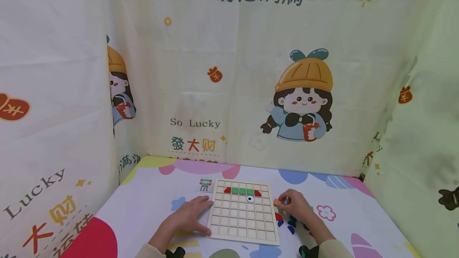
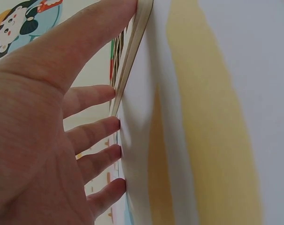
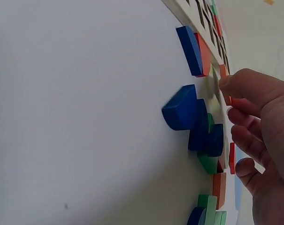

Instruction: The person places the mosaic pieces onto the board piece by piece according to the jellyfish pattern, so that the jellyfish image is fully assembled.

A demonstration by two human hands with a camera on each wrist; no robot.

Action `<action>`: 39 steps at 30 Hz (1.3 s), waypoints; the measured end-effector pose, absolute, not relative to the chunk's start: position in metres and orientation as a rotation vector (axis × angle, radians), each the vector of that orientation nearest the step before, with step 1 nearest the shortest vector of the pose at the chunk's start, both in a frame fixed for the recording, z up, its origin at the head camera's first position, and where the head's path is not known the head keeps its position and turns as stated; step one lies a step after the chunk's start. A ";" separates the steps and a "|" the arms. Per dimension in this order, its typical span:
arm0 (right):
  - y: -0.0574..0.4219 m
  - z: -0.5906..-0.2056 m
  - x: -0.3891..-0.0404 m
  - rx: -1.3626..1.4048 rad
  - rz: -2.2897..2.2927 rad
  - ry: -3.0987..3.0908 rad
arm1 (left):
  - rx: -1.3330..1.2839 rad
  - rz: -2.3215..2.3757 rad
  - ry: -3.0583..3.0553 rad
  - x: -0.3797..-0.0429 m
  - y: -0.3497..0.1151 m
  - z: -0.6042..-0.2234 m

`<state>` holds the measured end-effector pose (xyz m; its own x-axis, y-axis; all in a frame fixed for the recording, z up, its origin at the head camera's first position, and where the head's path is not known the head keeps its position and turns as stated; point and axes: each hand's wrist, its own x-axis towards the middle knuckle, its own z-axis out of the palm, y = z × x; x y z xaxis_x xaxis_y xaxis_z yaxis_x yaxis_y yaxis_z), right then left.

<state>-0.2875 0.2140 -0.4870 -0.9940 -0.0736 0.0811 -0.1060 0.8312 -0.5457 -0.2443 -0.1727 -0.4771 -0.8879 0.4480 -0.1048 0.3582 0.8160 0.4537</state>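
Note:
A wooden grid board [image 1: 244, 220] lies on the table. In its upper rows sit green squares [image 1: 242, 191] in a line, with a red rounded piece [image 1: 227, 190] at one end and another red piece [image 1: 257, 193] at the other. Below them is a round eye piece [image 1: 250, 199]. My left hand [image 1: 190, 216] rests along the board's left side, its fingers spread and the thumb at the edge. Just off the right edge, my right hand [image 1: 297, 206] pinches a small orange block [image 1: 277, 202] between thumb and fingertips.
A small card with a robot picture [image 1: 205, 184] lies by the board's upper left corner. Loose blue pieces [image 3: 181, 110], with green, red and orange ones, lie scattered beneath and beside my right hand. Printed cloth walls [image 1: 244, 90] enclose the table.

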 end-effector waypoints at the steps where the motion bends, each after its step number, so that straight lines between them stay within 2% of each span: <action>1: 0.214 -0.487 -0.288 0.142 0.891 -2.944 | 0.628 0.636 2.793 -0.244 -0.173 -0.477; 22: 0.183 -0.492 -0.293 0.396 1.007 -2.925 | 0.626 0.627 2.790 -0.243 -0.172 -0.475; 39: 0.165 -0.490 -0.298 0.320 1.082 -2.968 | 0.638 0.627 2.799 -0.244 -0.172 -0.476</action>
